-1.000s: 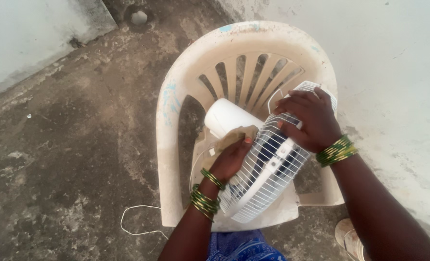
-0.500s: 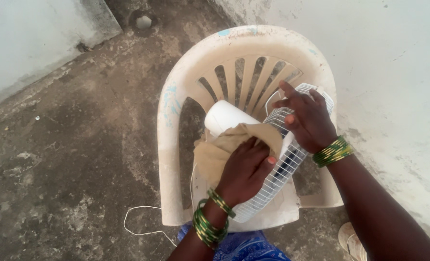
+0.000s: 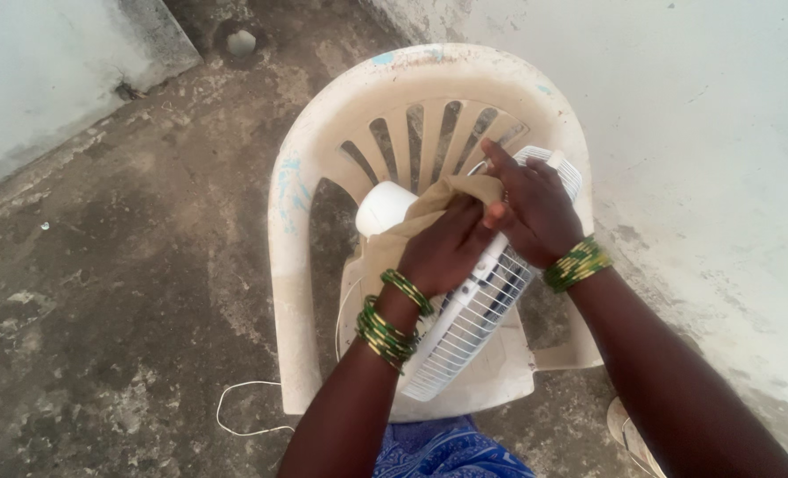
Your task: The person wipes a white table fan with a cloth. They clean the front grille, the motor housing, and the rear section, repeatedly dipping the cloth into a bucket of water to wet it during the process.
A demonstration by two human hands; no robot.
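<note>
A white electric fan [image 3: 469, 327] lies tilted on the seat of a cream plastic chair [image 3: 323, 168], its wire grille facing up and its round motor housing [image 3: 383, 208] toward the backrest. My left hand [image 3: 447, 252] presses a tan cloth [image 3: 411, 230] onto the upper part of the grille. My right hand [image 3: 535, 208] grips the fan's top rim and touches the cloth's far edge. Both wrists carry green and gold bangles.
The chair stands on a stained concrete floor [image 3: 128, 292] between a pale wall on the right [image 3: 703, 133] and another at the upper left. A thin white cord [image 3: 234, 407] loops on the floor by the chair's front leg. Blue patterned fabric [image 3: 451, 451] shows at the bottom edge.
My left hand has brought the tan cloth up over the grille, moving from the lower edge toward the top. My right hand has stayed on the fan's rim.
</note>
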